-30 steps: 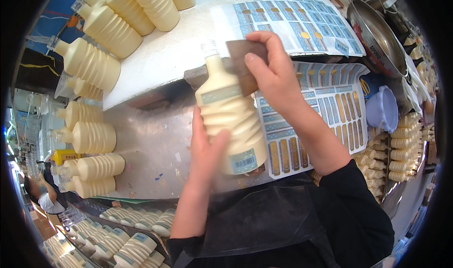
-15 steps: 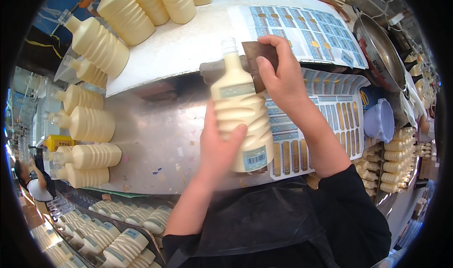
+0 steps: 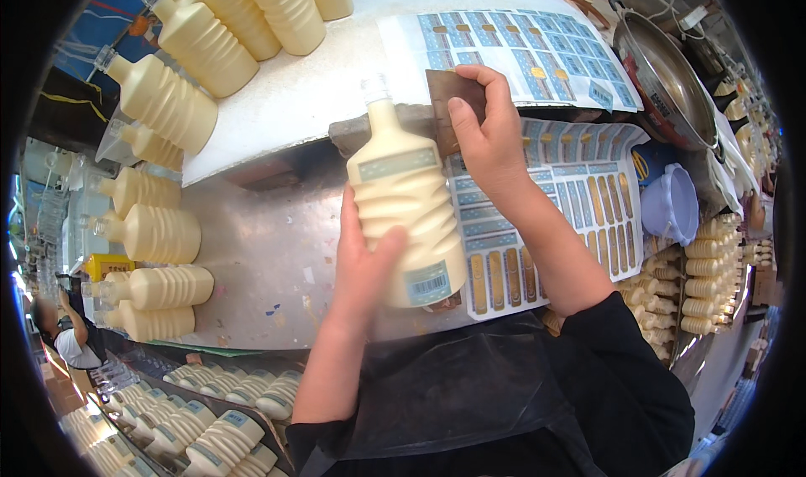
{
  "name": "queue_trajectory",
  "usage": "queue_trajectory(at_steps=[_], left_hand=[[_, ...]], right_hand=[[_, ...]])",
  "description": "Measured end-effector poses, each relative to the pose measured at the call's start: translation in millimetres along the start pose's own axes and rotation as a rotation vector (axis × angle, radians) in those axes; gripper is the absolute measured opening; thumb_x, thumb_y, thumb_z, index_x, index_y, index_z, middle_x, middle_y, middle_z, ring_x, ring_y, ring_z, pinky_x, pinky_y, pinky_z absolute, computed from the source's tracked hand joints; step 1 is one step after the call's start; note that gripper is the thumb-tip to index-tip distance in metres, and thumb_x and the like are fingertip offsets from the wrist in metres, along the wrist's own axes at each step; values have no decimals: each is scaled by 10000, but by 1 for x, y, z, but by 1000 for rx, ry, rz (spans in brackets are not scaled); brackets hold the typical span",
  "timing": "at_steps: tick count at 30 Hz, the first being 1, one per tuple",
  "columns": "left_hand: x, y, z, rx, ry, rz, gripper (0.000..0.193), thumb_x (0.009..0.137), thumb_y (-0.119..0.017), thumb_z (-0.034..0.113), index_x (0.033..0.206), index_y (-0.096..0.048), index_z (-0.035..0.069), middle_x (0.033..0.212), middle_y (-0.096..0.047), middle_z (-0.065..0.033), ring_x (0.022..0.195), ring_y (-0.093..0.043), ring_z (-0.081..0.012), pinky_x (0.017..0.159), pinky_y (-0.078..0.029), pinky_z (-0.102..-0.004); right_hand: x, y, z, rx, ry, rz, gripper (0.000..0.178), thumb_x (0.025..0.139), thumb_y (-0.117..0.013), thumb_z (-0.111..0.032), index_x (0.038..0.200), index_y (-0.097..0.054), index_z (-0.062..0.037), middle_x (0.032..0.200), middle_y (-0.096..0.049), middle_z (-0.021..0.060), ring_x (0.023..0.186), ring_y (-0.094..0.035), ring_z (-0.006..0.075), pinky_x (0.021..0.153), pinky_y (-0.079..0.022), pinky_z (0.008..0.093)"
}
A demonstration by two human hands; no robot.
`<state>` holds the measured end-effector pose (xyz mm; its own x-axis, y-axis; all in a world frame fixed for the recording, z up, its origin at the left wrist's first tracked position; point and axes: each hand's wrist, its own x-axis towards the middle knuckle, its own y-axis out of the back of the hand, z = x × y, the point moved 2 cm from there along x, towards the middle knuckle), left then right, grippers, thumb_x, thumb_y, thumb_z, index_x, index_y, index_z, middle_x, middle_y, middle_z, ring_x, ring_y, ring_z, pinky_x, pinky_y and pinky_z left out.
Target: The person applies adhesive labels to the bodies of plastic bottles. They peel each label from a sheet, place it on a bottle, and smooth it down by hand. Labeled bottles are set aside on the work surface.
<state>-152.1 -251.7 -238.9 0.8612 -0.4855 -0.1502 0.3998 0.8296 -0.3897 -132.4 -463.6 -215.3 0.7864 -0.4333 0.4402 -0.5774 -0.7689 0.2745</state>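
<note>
I saw the left hand (image 3: 361, 263) clasping a cream ribbed bottle (image 3: 407, 208) at its side, while the right hand (image 3: 491, 133) pinched a flat brown card (image 3: 445, 99) beside its shoulder.

Bright, even light bleaches the white board (image 3: 285, 99) almost blank, so the bottle's (image 3: 407, 196) clear mouth fades against it; the metal worktop (image 3: 260, 267) carries a pale sheen toward its far edge, beside shadow beneath the board. The left hand (image 3: 365, 263) is slightly blurred, the right hand (image 3: 491, 133) crisper. Fisheye distortion bows the board's far edge, blackens the frame's corners and softens detail near the rim.
</note>
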Motion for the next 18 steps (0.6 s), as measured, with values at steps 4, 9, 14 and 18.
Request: queue_trajectory(at_steps=[4,9,14,18], left_hand=[[0,-3,1,160,-13,28,879,911,-665,104,1623,-155,33,1443,-520,-167,1273,-573,-245,1056,-498,-387],[-2,-11,9,390,-70,56,867,918,-706,184,1609,-200,46,1360,-597,-194,1215,-635,-281,1019,-520,-401],[-1,-10,6,715,-205,110,906,902,-753,283,1602,-223,62,1373,-589,-259,1247,-620,-395,1027,-506,-451],[2,-1,6,581,-85,73,944,884,-768,285,1597,-205,28,1391,-571,-288,1304,-578,-406,1071,-475,-448]], right_hand=[[2,-17,-25,49,-37,-64,340,967,-553,-114,1279,-526,18,1186,-651,239,1114,-637,392,996,-478,436],[8,-39,-61,-167,54,-164,328,958,-533,-77,1272,-501,14,1216,-621,269,1065,-637,449,928,-498,501],[2,-67,-87,-558,143,-342,365,945,-547,-68,1297,-478,4,1262,-601,270,1079,-623,461,945,-502,497],[4,-62,-84,-487,92,-323,361,949,-530,-62,1300,-488,10,1287,-596,252,1107,-621,446,961,-502,491]])
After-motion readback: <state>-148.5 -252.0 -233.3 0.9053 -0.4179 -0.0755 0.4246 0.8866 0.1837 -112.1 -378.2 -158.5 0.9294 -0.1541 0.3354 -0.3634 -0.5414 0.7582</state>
